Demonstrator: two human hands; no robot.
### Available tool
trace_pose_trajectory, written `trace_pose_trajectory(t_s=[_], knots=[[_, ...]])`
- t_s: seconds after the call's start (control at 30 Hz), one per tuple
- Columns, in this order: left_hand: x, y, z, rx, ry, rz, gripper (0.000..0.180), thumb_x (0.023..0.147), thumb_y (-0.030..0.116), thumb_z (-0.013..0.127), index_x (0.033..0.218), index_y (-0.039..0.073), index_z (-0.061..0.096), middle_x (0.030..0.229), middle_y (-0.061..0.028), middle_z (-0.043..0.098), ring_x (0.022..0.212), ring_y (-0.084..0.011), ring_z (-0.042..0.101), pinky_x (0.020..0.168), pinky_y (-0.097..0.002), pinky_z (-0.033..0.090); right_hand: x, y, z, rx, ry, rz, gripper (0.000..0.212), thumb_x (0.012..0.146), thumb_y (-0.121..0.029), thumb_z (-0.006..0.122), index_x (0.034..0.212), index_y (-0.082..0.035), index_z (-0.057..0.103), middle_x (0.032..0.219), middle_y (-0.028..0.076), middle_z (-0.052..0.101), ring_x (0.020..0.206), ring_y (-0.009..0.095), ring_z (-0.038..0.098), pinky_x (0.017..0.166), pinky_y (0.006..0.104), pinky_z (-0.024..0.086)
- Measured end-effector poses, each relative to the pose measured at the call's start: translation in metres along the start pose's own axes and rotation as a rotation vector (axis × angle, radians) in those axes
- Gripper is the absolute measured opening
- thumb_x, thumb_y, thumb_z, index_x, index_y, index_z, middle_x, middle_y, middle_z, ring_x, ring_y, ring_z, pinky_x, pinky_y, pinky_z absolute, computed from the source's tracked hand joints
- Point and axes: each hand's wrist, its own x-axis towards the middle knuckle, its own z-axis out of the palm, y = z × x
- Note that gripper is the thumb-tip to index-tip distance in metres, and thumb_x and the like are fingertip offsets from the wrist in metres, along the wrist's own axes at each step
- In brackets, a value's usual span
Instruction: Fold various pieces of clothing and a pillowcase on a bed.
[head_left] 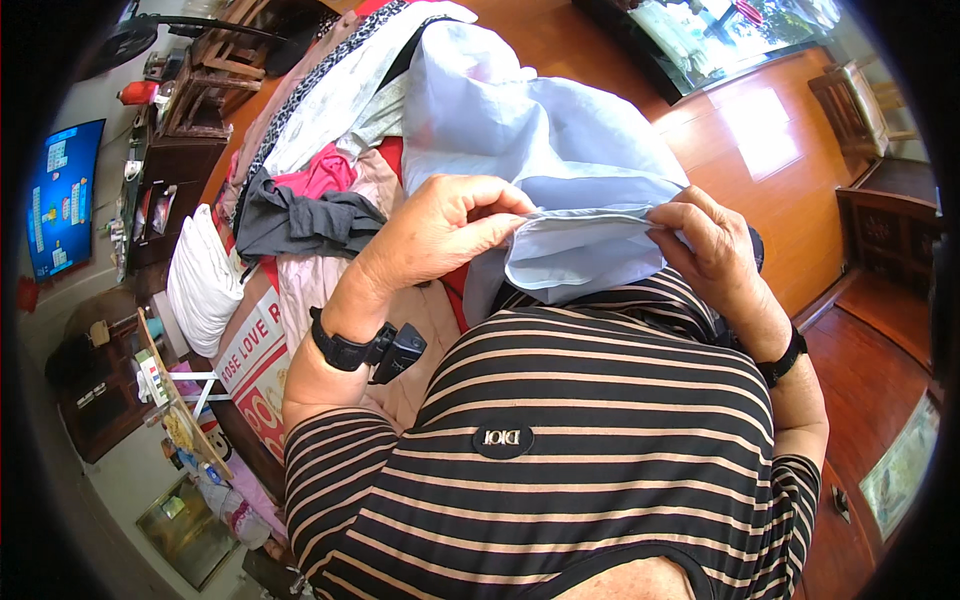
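Note:
A large light blue cloth [560,120] spreads over my lap and away from me; I cannot tell whether it is a garment or a cover. Near my chest its hemmed edge is held up, and the fabric below forms an open fold. My left hand [435,228] pinches one end of that edge between thumb and forefinger. At the other end, my right hand [708,240] grips the same edge with its fingers curled. Between the two hands the edge runs nearly straight. Both wrists wear black bands, the left one with a small black device.
On my left lies a clothes pile with a dark grey garment [300,222], a bright pink piece [322,172] and a folded white cloth [203,280]. A lit screen [65,200] hangs at far left. To the right stand a wooden chair [850,108] and dark wooden furniture [885,230].

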Motion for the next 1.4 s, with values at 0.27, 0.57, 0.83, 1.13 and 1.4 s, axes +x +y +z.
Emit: trace_pose_trajectory(t_s=[0.27,0.57,0.83,1.13,1.4], knots=[[0.004,0.000,0.003,0.056,0.011,-0.046,0.011,0.086,0.005,0.056,0.092,-0.001,0.062,0.075,0.0035,0.057,0.067,-0.0024,0.049,0.060,-0.0175,0.041,-0.003,0.001,0.001,-0.055,-0.019,-0.114,0.016,0.073,-0.001,0.065,0.086,-0.009,0.063,0.069,0.005,0.051,0.059,0.019,0.058,0.050,0.0292,0.049],[0.008,-0.003,0.003,0.229,0.083,-0.013,0.008,0.086,0.006,0.056,0.086,-0.001,0.060,0.070,0.0044,0.054,0.064,-0.0026,0.047,0.057,-0.0179,0.040,-0.002,-0.003,-0.004,-0.067,-0.004,-0.239,0.020,0.068,0.000,0.066,0.085,-0.008,0.063,0.068,0.004,0.049,0.055,0.018,0.054,0.046,0.0288,0.045],[0.005,-0.018,-0.017,0.255,0.213,-0.034,0.010,0.087,0.010,0.056,0.083,0.001,0.059,0.068,0.0051,0.053,0.062,-0.0024,0.046,0.056,-0.0180,0.039,-0.008,-0.002,-0.016,-0.040,-0.026,-0.198,0.018,0.066,-0.001,0.068,0.083,-0.007,0.063,0.067,0.005,0.049,0.055,0.018,0.055,0.046,0.0288,0.044],[0.014,-0.029,-0.041,0.024,0.313,-0.118,0.013,0.088,0.017,0.054,0.087,0.005,0.058,0.072,0.0047,0.054,0.061,-0.0035,0.048,0.057,-0.0185,0.041,-0.008,0.001,-0.033,0.144,-0.063,-0.148,0.010,0.070,0.000,0.064,0.079,-0.004,0.059,0.073,0.009,0.052,0.062,0.023,0.056,0.052,0.0304,0.045],[0.019,-0.011,-0.029,-0.082,0.234,-0.147,0.018,0.082,0.022,0.065,0.086,0.004,0.063,0.070,0.0054,0.056,0.059,-0.0029,0.049,0.055,-0.0173,0.041,-0.001,0.000,-0.024,0.172,-0.137,-0.119,0.011,0.073,-0.004,0.065,0.081,-0.004,0.059,0.074,0.009,0.054,0.066,0.025,0.058,0.058,0.0315,0.047]])
